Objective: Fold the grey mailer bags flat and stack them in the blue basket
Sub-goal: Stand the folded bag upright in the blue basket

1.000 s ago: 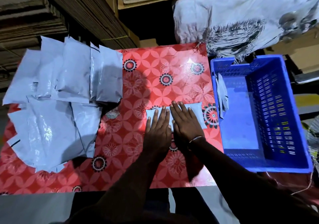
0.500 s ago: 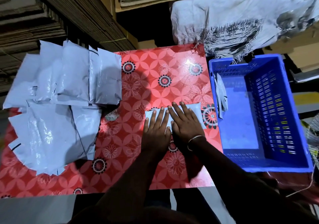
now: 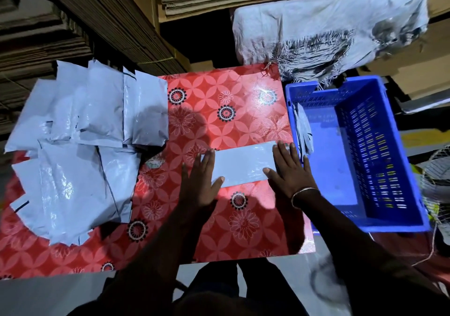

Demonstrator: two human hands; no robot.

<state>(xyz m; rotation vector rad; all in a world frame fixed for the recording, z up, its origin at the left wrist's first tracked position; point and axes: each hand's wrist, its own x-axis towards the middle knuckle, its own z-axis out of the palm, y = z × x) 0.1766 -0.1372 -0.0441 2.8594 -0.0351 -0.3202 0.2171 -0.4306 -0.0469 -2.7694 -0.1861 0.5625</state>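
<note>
A folded grey mailer bag (image 3: 243, 164) lies flat as a long strip on the red flowered table (image 3: 219, 101). My left hand (image 3: 198, 181) presses its left end with straight fingers. My right hand (image 3: 288, 173), a bangle on the wrist, presses its right end the same way. A heap of unfolded grey mailer bags (image 3: 80, 145) covers the table's left side. The blue basket (image 3: 379, 213) stands just right of the table. Folded grey bags (image 3: 303, 130) lean against its left inner wall.
Stacks of flat cardboard (image 3: 85, 23) rise behind the table. A frayed white woven sack (image 3: 328, 28) hangs over the far right, above the basket. A wire fan guard (image 3: 438, 174) sits at the right edge.
My hands were side by side on the middle of the folded bag. They have slid apart along it, the left one leftward and the right one rightward, to its two ends.
</note>
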